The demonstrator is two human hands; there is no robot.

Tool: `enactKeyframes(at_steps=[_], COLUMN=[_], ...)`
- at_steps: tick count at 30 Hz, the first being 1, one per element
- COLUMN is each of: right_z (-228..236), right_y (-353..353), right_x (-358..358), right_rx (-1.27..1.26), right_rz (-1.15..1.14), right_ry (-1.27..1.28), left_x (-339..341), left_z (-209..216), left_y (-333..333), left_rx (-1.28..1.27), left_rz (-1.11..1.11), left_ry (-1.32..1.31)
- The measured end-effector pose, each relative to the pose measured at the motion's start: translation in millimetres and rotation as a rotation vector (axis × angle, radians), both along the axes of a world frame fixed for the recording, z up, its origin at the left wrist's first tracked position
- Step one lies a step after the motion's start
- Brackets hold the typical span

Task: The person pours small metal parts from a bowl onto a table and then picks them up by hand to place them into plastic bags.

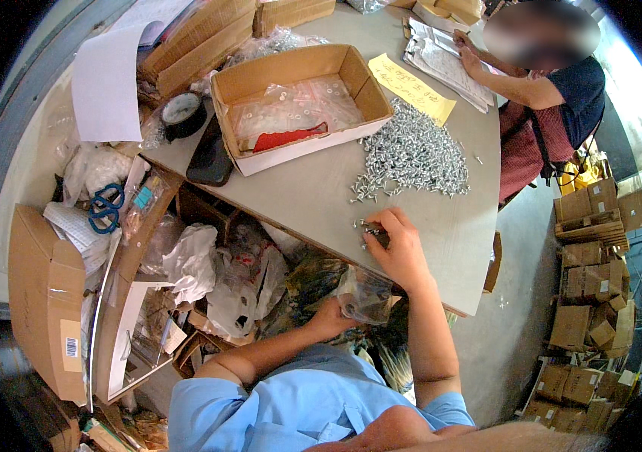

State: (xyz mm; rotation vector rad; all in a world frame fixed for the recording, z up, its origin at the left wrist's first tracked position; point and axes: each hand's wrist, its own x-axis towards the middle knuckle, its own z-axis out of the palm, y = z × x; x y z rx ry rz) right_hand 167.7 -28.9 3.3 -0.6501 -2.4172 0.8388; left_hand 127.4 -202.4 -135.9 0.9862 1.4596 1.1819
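A large heap of small silver screws (pixel 413 154) lies on the grey table. Nearer to me, my right hand (pixel 396 245) rests on the tabletop, its fingers curled round a few loose screws (pixel 367 228). Below the table's front edge, my left hand (pixel 330 319) is closed on the side of a clear plastic bag (pixel 364 295). The bag's mouth sits just under the edge, close to my right wrist. Whether anything lies inside the bag, I cannot tell.
An open cardboard box (pixel 302 105) holds clear bags with small white rings and a red piece. Beside it are a yellow paper note (pixel 413 88), black phone-like object (pixel 210 157) and tape roll (pixel 183 115). Blue-handled scissors (pixel 106 209) lie left. Across the table a person (pixel 547 105) handles papers.
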Motion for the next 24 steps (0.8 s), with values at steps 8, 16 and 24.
enactKeyframes(at_steps=[8,16,24], right_z=[0,4,30], right_y=[2,0,-21], right_x=[3,33,50], right_rx=[0.034,0.014,-0.272], right_rz=[0.030,-0.173,0.203], right_ry=[-0.035,-0.085,-0.282], left_x=[0,2,2], left_z=[-2,-7,-7], left_y=[1,2,0], left_rx=[-0.014,0.023,0.006], left_rz=[-0.009,0.008,0.041], left_ry=[-0.022,0.069,-0.037])
